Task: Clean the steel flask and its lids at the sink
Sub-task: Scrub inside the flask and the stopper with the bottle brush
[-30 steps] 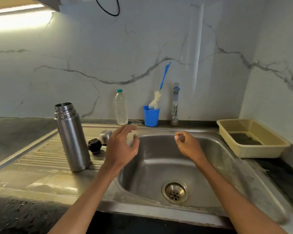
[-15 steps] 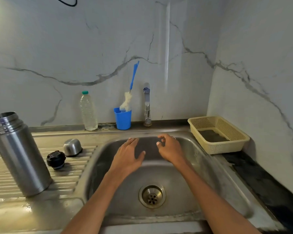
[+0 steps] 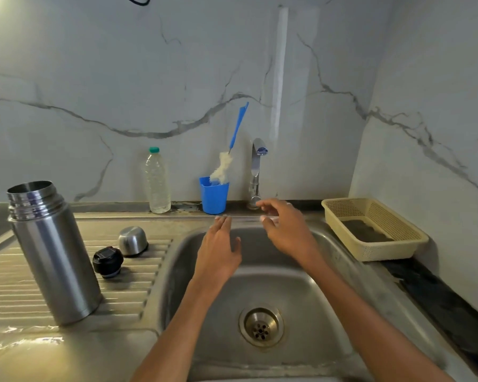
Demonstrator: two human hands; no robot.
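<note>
Both hands have pushed further back over the basin since the earlier frame, and the right hand (image 3: 284, 230) now reaches almost to the foot of the tap (image 3: 255, 172), its fingers loosely spread and holding nothing. Beside it, the left hand (image 3: 220, 249) hovers flat over the sink (image 3: 329, 312), fingers straight and together, likewise empty, so neither grip is closed on anything. Well to the left of both hands, the steel flask (image 3: 54, 255) stands open-mouthed on the ribbed draining surface (image 3: 9, 293), with the black stopper lid (image 3: 107, 261) just beside it and the steel cup lid (image 3: 133, 240) a little further back, each apart from the others. Behind the left hand, a blue cup (image 3: 213, 195) holds the bottle brush (image 3: 226, 161), and a clear plastic bottle (image 3: 157, 183) stands to its left; a cream basket (image 3: 375, 230) sits off to the right of the right hand. No water shows at the spout. The step in hand looks like opening the tap, and it would go best if the right hand takes the tap firmly and turns it gently, giving a moderate flow, while the left stays free to fetch the flask.
</note>
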